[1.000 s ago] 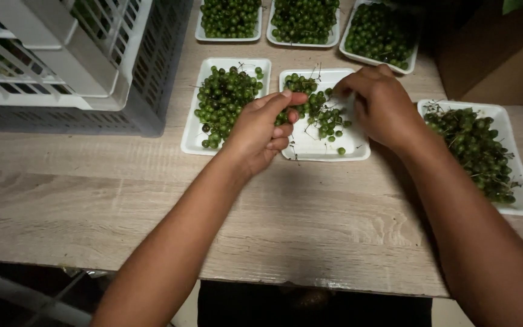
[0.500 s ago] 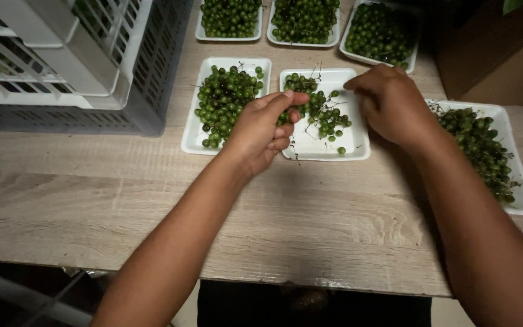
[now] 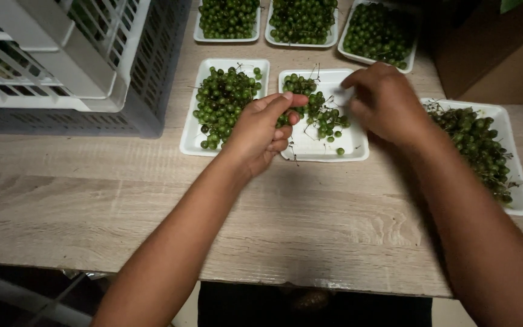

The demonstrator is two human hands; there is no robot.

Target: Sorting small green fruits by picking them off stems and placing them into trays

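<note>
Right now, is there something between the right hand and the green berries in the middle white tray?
Nothing visible is in the way. The right hand hovers over the right part of the middle tray, and the green berries lie just to its left on bare tray. The left hand is at the cluster's other side, its fingers on the berries.

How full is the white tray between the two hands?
Partly full. The middle tray holds only a sparse string of green berries, with much bare white bottom showing; the tray to its left is heaped.
</note>
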